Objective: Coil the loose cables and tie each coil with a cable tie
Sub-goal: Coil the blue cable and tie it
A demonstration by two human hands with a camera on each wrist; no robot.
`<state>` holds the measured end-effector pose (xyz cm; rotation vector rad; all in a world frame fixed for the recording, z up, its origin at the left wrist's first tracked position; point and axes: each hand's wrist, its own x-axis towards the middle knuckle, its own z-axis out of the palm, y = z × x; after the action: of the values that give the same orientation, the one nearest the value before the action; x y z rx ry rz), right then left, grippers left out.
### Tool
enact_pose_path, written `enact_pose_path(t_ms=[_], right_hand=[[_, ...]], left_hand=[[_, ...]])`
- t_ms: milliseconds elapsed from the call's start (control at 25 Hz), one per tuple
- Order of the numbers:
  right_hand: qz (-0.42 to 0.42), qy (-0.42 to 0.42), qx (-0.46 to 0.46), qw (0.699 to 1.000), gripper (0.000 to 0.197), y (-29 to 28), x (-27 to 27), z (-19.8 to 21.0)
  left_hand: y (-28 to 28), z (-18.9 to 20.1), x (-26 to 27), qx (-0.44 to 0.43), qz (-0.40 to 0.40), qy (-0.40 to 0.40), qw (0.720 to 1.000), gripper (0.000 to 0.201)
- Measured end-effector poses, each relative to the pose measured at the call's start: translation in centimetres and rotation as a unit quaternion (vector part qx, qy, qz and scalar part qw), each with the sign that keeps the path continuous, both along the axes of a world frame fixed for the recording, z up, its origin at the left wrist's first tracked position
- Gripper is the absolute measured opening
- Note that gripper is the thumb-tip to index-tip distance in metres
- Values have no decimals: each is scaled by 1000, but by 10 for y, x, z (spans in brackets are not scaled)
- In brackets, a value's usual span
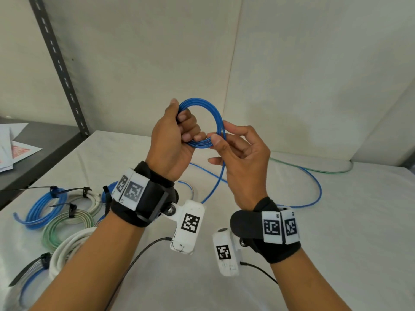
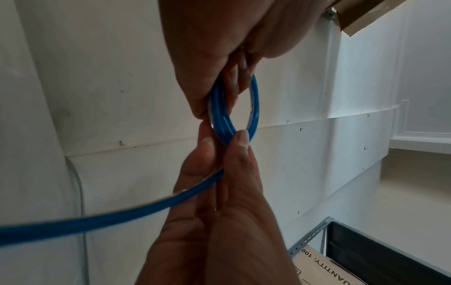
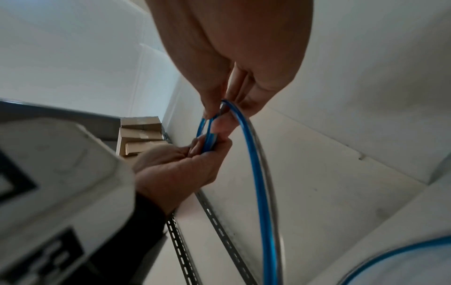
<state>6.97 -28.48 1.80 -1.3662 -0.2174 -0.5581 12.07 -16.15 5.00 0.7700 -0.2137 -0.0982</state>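
The left hand [image 1: 173, 140] grips the blue coil [image 1: 207, 122] upright; the right hand [image 1: 244, 158] pinches its lower rim, and the loose tail [image 1: 215, 182] hangs down toward the bench [image 1: 336, 232].

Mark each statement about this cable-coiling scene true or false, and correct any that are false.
1. The left hand grips a blue coil held up above the table. True.
2. The right hand rests flat on the table. False: it is raised, pinching the blue cable at the coil.
3. The whole blue cable is already coiled. False: a loose length trails over the table.
4. Tied coils lie on the table on the person's left. True.
5. A cable tie binds the held coil. False: none shows on it.
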Motion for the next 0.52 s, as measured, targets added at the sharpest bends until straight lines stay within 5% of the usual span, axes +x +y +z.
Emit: enact_pose_path(t_ms=[200,280,400,520], right_hand=[[3,-12,-55,998,21,-28,3,13],[25,-10,-150,988,22,-44,3,17],[45,5,-290,956,20,-57,1,19],[42,2,-324,945,21,-56,0,19]], left_hand=[[6,0,4,140,-18,-38,989,46],[12,0,6,269,-24,-63,961,52],[13,-4,1,460,-84,-122,875,54],[7,-9,-6,472,-89,-138,866,50]])
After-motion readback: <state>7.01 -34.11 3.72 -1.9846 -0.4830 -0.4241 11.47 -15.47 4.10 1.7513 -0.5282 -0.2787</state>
